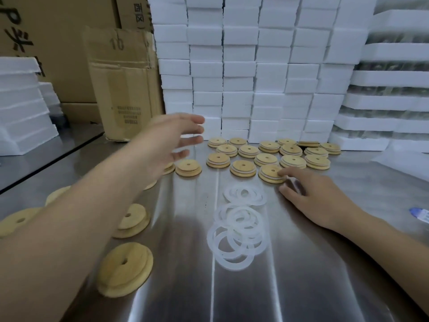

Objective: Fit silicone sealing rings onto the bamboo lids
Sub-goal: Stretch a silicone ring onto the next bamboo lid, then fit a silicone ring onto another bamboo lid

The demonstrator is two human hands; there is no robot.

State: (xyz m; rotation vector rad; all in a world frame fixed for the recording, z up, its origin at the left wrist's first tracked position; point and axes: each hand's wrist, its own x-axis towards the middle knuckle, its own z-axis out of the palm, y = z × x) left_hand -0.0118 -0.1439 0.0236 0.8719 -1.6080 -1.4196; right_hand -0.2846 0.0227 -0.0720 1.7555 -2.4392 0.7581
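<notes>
Head view: a steel desk (232, 293) fills the lower frame. Near its middle lies a loose pile of translucent white rings (239, 228), overlapping one another flat on the metal.

Beyond the rings, rows of lids (267, 156) lie close together. Each is a round bamboo disc with a small centre hole, and many show a pale band round the stepped edge. On the left side of the desk lie bare lids (126, 268), well apart from the rows. They are scattered and partly hidden under the left forearm.

The left hand (171, 140) is lifted above the desk, blurred. Its fingers (195, 129) are spread and straight, released and holding nothing. It hangs over the left end of the rows, just above a single lid (188, 167).

The right hand (311, 198) rests low on the desk to the right of the rings. Its fingertips (282, 173) touch the right edge of the nearest lid (270, 174) in the front row. Blur keeps it unclear whether they grasp that lid or only rest on it.

Behind the rows stands a wall of white foam blocks (255, 66). Stacked foam trays (394, 77) are on the right, and a worn carton (125, 89) stands upright to the left. A small blue-and-white item (420, 214) lies at the right edge.
</notes>
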